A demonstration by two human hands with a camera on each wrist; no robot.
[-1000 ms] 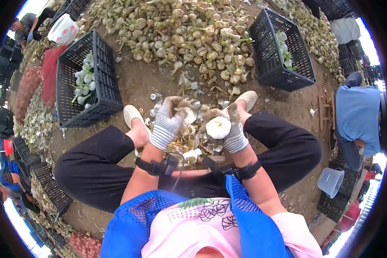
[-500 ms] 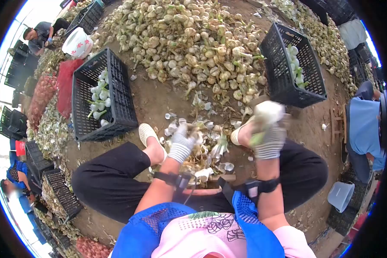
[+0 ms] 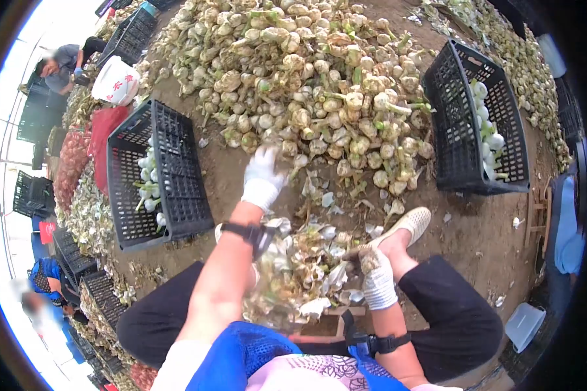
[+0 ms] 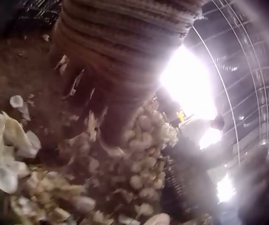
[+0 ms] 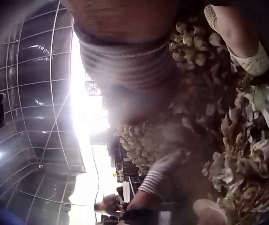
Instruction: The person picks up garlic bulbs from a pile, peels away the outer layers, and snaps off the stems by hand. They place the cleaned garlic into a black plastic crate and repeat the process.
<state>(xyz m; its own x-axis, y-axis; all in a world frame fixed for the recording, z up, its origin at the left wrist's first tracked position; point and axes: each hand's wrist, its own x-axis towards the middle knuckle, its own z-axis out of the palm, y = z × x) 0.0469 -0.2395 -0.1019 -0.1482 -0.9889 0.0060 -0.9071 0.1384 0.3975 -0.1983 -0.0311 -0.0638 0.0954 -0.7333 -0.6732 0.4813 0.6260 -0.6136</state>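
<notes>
In the head view my left hand [image 3: 264,177], in a striped glove, reaches out to the near edge of a heap of garlic bulbs [image 3: 293,98]. Its fingers are extended and blurred at the tips, with no bulb showing in them. My gloved right hand [image 3: 376,277] is low, beside loose garlic skins [image 3: 319,267] between the feet. Its fingers point left, loosely bent, and no bulb shows there. In the left wrist view the glove cuff [image 4: 125,33] fills the top and the fingers are dark.
Black crates with trimmed garlic stand on both sides: a left crate [image 3: 163,189] and a right crate [image 3: 447,124]. A white bucket [image 3: 115,81] and red net sack [image 3: 104,140] lie beyond the left one. Other people sit at both edges.
The garlic bulb that my right hand held went rightward and is now out of that hand, which has come back toward the skins. My left hand has moved forward to the heap.
</notes>
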